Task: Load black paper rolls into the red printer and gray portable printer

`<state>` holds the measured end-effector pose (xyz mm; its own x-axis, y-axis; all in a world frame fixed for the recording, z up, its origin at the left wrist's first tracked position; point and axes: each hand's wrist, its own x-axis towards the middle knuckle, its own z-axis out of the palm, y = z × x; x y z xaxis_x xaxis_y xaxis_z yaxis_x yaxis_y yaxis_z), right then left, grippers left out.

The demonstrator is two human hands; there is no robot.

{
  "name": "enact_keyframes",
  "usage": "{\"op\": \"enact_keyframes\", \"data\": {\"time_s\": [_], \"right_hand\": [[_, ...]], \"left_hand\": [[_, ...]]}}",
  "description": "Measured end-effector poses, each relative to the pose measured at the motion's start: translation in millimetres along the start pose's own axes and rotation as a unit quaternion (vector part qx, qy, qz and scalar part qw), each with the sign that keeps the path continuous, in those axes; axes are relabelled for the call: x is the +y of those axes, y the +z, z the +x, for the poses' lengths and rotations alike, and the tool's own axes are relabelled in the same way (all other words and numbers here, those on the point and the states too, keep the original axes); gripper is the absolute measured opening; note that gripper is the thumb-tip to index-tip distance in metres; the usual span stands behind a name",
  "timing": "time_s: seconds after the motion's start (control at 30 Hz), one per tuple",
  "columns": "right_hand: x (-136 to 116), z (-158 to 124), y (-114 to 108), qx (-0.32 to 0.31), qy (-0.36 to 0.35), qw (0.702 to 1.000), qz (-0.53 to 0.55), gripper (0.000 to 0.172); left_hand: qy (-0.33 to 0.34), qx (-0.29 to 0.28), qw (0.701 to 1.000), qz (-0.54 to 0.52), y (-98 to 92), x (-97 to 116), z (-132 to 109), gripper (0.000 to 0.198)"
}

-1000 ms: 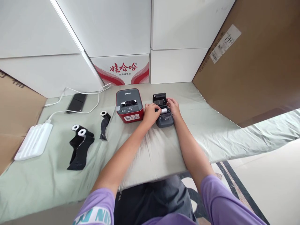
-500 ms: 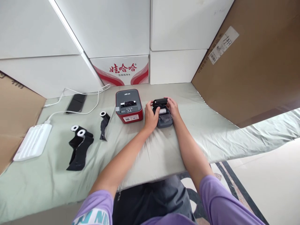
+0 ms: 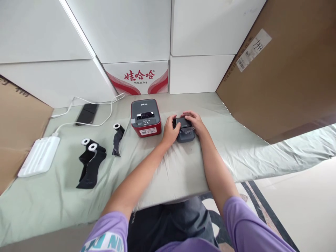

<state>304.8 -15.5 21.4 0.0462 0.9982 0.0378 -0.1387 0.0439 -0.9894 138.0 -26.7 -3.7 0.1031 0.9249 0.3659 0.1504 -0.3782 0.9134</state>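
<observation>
A small grey label printer (image 3: 185, 132) lies on the green-covered table (image 3: 236, 147), its black lid now folded down flat. My left hand (image 3: 170, 130) grips its left side, fingers curled against the casing. My right hand (image 3: 193, 121) lies over the lid from the right, fingers pressed onto its top edge. A strip of label material pokes out at the printer's front. A larger red and grey printer (image 3: 145, 117) stands just left of my left hand.
Three paper rolls in black wrapping (image 3: 91, 161) lie at the left, one (image 3: 117, 137) nearer the red printer. A white power bank (image 3: 39, 155) with cable and a black phone (image 3: 86, 113) sit far left. White boxes and brown cardboard (image 3: 283, 70) wall the table.
The small printer's lid stood open with a white roll showing inside; both hands have swung it down and it now lies flat over the roll.
</observation>
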Motion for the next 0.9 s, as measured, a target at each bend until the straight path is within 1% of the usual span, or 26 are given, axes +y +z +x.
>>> {"op": "enact_keyframes", "data": {"time_s": [0.1,0.2,0.3,0.4,0.53,0.67,0.77,0.9], "right_hand": [[-4.7,-4.2,-5.3,-0.027,-0.006,0.999,-0.046,0.039],[-10.4,-8.1,-10.3,-0.027,-0.012,0.992,-0.124,0.040],[-16.5,-10.7,-14.4,-0.031,0.002,0.983,-0.183,0.043],[-21.5,-12.1,-17.3,-0.050,0.027,0.978,-0.199,0.047],[-25.0,-13.5,-18.2,-0.083,0.077,0.977,-0.180,0.058],[-26.1,-14.1,-16.7,-0.079,0.081,0.978,-0.177,0.058],[-27.2,-13.7,-16.2,-0.083,0.068,0.978,-0.179,0.060],[-30.9,-13.2,-17.0,-0.092,0.074,0.974,-0.193,0.063]], "left_hand": [[-0.043,-0.028,0.998,-0.021,-1.5,-3.4,2.7,0.036],[-0.063,-0.062,0.995,-0.035,-5.3,-5.4,6.3,0.034],[-0.077,-0.090,0.991,-0.058,-8.8,-7.5,10.3,0.036],[-0.104,-0.118,0.984,-0.079,-11.1,-8.6,14.5,0.042],[-0.136,-0.139,0.977,-0.087,-15.1,-7.2,18.7,0.048],[-0.123,-0.167,0.973,-0.101,-19.1,-4.8,19.7,0.052],[-0.102,-0.172,0.975,-0.100,-19.2,-3.6,18.8,0.052],[-0.078,-0.173,0.977,-0.096,-16.4,-5.3,18.5,0.050]]}}
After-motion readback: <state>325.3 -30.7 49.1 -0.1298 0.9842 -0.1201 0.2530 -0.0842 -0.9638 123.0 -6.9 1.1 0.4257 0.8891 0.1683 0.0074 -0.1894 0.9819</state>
